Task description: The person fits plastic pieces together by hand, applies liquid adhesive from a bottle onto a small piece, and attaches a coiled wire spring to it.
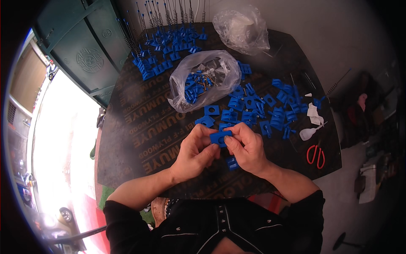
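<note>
Between my two hands, above the near middle of the dark plywood table (127, 139), is a blue plastic piece (220, 138) with a round hole. My left hand (195, 151) pinches its left side with thumb and fingers. The fingers of my right hand (246, 147) close on its right side, the thumb pressing near the hole. Just below my hands lies another small blue part (232, 163). Beyond my fingers are a flat blue plate with a hole (211, 110) and a heap of loose blue plastic parts (249, 103).
An open clear plastic bag (177, 76) holds small blue parts and screws. Blue pieces with upright springs (169, 40) crowd the far left corner. Red-handled scissors (315, 156), a white squeeze bottle (308, 133) and another plastic bag (241, 31) lie along the right and back.
</note>
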Action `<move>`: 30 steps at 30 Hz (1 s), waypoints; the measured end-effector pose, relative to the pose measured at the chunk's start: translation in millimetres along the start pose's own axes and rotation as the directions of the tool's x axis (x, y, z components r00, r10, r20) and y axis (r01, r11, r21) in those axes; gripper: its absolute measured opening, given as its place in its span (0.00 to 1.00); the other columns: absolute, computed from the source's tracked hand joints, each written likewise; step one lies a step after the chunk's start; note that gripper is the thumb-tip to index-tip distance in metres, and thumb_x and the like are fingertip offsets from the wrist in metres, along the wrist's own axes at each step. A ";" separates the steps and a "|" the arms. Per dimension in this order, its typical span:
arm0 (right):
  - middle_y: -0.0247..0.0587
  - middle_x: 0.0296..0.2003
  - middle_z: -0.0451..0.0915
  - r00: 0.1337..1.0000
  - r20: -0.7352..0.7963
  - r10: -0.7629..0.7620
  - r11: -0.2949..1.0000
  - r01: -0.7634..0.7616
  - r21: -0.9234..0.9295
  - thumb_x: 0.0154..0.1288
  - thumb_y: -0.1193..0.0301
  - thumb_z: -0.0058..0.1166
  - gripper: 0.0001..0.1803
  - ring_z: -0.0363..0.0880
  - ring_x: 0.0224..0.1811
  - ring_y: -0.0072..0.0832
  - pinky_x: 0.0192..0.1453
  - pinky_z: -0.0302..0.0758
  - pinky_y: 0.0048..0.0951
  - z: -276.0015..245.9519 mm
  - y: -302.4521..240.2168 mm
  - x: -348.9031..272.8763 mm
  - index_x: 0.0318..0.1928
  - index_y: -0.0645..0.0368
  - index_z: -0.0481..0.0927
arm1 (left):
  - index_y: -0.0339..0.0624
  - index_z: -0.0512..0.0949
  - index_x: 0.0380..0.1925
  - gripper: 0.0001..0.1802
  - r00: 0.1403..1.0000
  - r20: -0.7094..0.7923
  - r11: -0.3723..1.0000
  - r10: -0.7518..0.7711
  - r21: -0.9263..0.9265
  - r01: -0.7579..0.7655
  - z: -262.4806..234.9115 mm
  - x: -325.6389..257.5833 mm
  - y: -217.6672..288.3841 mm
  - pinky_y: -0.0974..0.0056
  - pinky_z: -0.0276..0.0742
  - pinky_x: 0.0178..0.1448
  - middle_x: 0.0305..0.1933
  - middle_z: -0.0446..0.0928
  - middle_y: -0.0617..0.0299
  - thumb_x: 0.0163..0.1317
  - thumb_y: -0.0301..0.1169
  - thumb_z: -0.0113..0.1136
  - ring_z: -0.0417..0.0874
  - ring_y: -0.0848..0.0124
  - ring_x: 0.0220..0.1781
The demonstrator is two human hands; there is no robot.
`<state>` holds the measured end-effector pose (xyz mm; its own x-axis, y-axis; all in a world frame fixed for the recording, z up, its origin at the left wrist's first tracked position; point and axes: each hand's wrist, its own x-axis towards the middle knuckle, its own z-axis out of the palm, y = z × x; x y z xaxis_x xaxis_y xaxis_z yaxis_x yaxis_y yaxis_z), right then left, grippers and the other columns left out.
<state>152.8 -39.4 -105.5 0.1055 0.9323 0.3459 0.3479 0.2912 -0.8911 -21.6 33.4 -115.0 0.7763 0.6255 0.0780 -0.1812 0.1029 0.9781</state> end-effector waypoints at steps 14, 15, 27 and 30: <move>0.35 0.21 0.78 1.000 -0.002 0.000 0.999 0.000 0.054 0.66 0.77 0.51 0.04 0.75 0.21 0.16 0.24 0.70 0.20 0.4 -0.1 0.5 0.39 0.65 0.72 | 0.40 0.64 0.49 0.13 0.999 -0.033 1.000 0.003 -0.010 -0.003 3.6 0.2 1.2 0.77 0.64 0.23 0.26 0.75 0.63 0.66 0.23 0.50 0.69 0.83 0.20; 0.35 0.21 0.78 1.000 -0.002 0.000 0.999 0.001 0.054 0.66 0.77 0.51 0.04 0.75 0.21 0.16 0.24 0.70 0.20 0.7 -0.1 0.6 0.39 0.65 0.72 | 0.40 0.64 0.49 0.13 0.999 -0.045 1.000 0.010 -0.018 -0.011 4.7 -0.2 1.3 0.76 0.63 0.23 0.26 0.75 0.63 0.66 0.23 0.50 0.69 0.83 0.20; 0.34 0.19 0.77 1.000 0.010 0.003 0.999 -0.003 0.048 0.67 0.76 0.51 0.05 0.74 0.20 0.15 0.23 0.68 0.20 1.3 -1.1 -0.3 0.39 0.65 0.71 | 0.38 0.64 0.50 0.13 0.993 -0.111 0.999 0.031 0.030 -0.028 7.2 -3.5 -0.8 0.77 0.68 0.22 0.27 0.77 0.60 0.70 0.29 0.50 0.73 0.80 0.19; 0.34 0.19 0.77 1.000 0.005 0.004 0.998 -0.005 0.065 0.67 0.76 0.51 0.05 0.74 0.20 0.15 0.23 0.68 0.20 2.5 -0.2 -0.7 0.39 0.65 0.71 | 0.38 0.63 0.49 0.12 0.992 -0.114 0.998 0.056 0.043 -0.052 7.7 -3.6 -0.7 0.77 0.68 0.22 0.26 0.77 0.59 0.70 0.29 0.49 0.73 0.80 0.19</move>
<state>150.3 -39.6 -106.3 0.1023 0.9347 0.3404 0.2860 0.3001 -0.9100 -19.6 25.1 -114.5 0.6910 0.7144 0.1102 -0.1948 0.0372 0.9801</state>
